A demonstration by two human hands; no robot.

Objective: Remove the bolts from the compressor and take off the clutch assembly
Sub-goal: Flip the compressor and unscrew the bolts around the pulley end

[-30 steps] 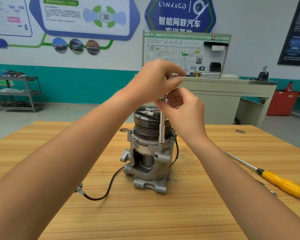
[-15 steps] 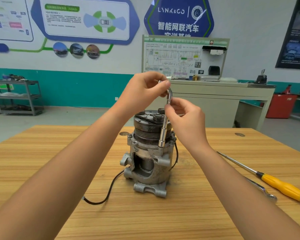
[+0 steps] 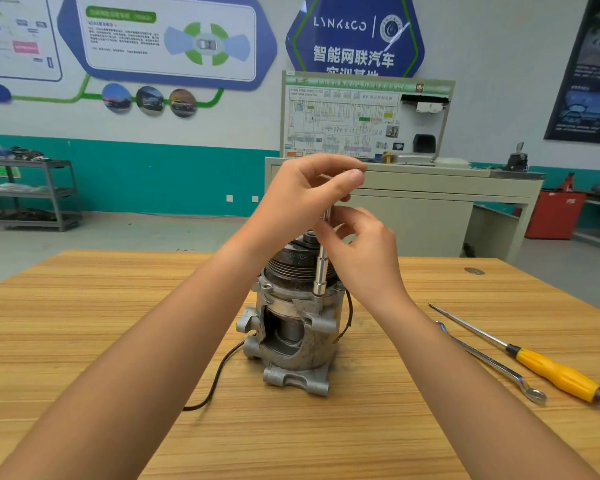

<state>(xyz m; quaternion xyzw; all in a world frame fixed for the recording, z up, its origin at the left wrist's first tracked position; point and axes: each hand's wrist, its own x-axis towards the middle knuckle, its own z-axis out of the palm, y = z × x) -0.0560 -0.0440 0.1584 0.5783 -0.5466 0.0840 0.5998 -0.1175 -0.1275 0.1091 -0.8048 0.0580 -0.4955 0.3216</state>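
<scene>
Steel wrench seemingly pinched, left hand.

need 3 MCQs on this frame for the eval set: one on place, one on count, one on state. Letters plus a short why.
1. Where does the yellow-handled screwdriver lie?
A. on the table, right of the compressor
B. on top of the compressor
C. left of the compressor

2. How many loose tools lie on the table?
A. one
B. two
C. four

3. The socket driver is:
A. lying flat on the table
B. upright, socket down on the compressor's flange, held by both hands
C. leaning untouched against the compressor

Answers:
1 A: it lies at the table's right side, beside the spanner.
2 B: only the screwdriver and the spanner lie there.
3 B: the left hand pinches its top and the right hand grips its shaft.
</scene>
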